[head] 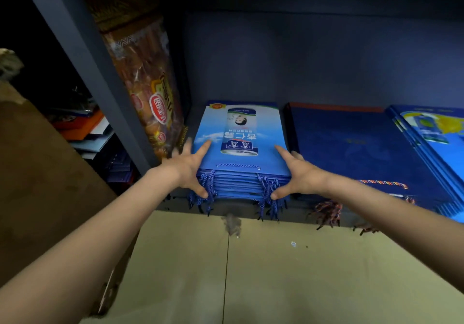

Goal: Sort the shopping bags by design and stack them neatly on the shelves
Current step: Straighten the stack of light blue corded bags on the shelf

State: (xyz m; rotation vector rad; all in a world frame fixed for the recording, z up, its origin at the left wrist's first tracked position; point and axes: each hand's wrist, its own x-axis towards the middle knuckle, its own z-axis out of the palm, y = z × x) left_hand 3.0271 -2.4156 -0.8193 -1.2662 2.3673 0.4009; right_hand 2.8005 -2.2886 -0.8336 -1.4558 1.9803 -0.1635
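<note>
Blue bags [239, 147] lie stacked on the shelf [175, 204]. Left hand [189, 170] and right hand [298, 175], fingers spread wide, clasp the stack's two near corners.

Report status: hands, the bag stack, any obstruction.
Left hand and right hand grip the light-blue bag stack at its sides. Stack flat on shelf. Dark-blue stack close on right.

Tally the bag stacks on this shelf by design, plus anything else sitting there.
Light blue paper bag stack with a can print, held at both sides by the left hand and right hand: 1
Plain dark navy paper bag stack: 1
Blue bag stack with a yellow and green print: 1
Upright orange snack package in clear wrap: 1
Total: 4
</note>
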